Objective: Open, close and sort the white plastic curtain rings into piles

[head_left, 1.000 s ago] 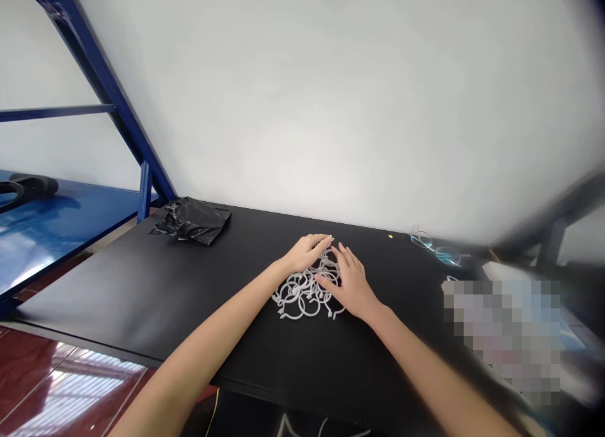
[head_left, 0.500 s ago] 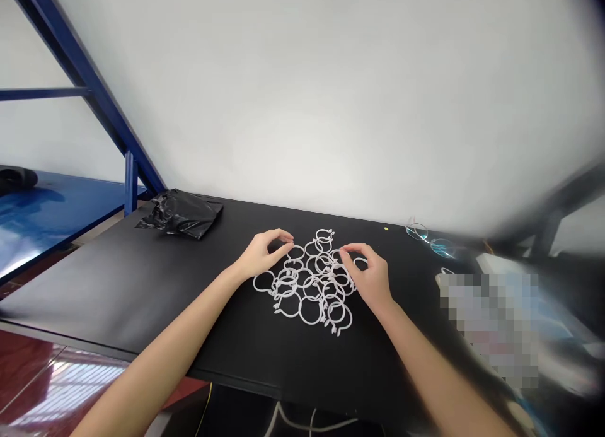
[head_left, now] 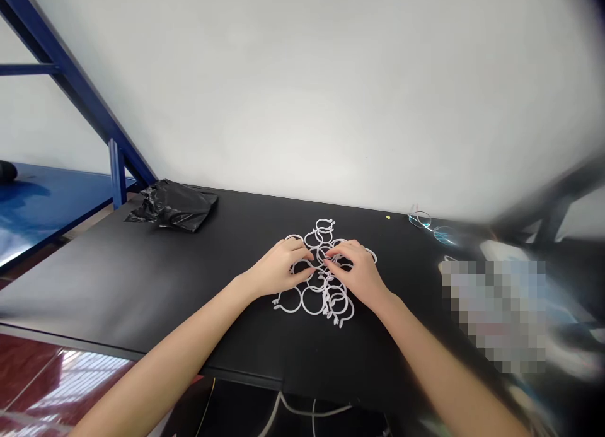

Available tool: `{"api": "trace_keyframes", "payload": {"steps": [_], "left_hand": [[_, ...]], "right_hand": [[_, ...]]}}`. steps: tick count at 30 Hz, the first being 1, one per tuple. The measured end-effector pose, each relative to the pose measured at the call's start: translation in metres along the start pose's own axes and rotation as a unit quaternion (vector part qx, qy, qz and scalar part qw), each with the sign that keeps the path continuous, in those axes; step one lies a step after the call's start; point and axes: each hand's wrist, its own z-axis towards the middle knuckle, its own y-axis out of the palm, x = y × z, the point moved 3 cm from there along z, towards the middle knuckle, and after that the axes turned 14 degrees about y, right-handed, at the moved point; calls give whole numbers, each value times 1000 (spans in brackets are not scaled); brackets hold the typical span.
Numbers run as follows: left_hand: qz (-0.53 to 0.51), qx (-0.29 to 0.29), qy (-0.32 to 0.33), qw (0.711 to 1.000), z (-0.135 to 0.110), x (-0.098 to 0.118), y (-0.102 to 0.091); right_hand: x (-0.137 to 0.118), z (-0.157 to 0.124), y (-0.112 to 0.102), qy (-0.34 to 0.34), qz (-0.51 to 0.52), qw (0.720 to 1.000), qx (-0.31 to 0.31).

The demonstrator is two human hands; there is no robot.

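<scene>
A loose pile of white plastic shower curtain rings [head_left: 314, 301], open loops with small knobbed ends, lies overlapping on the black tabletop [head_left: 246, 342]. My left hand [head_left: 282, 267] reaches over the left side of the pile, fingers curled and thumb close to the fingertips around a ring's edge. Opposite it, my right hand [head_left: 358, 271] pinches at a ring near the pile's middle, thumb and forefinger almost together. Both hands cover some rings, and the exact contact at the fingertips is partly hidden.
A crumpled black plastic bag [head_left: 177, 207] rests at the back left. Eyeglasses [head_left: 443, 235] lie at the back right, near a small yellow bit [head_left: 388, 217]. A blurred, pixelated item [head_left: 494, 314] is at the right. A blue metal frame [head_left: 89, 96] rises at the left.
Both hands have moved inward over the pile, closing their fingers near its middle. Some rings at the left and right are now covered. The camera view has shifted slightly.
</scene>
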Motion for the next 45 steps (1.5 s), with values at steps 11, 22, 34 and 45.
{"api": "trace_keyframes", "payload": {"steps": [11,22,34,45], "left_hand": [[-79,112,-33,990,-2,2,-2],[-153,97,-73,981,3,4,2],[-168,151,-71,972,-1,-5,-6],[-285,140,-134,939,3,-3,-10]], "right_hand": [[-18,-7,-10,-69,94,984,133],[-14,-7,-2,40,210,974,68],[-7,-4,-9,130,296,936,140],[-4,-5,-9,102,276,940,175]]}}
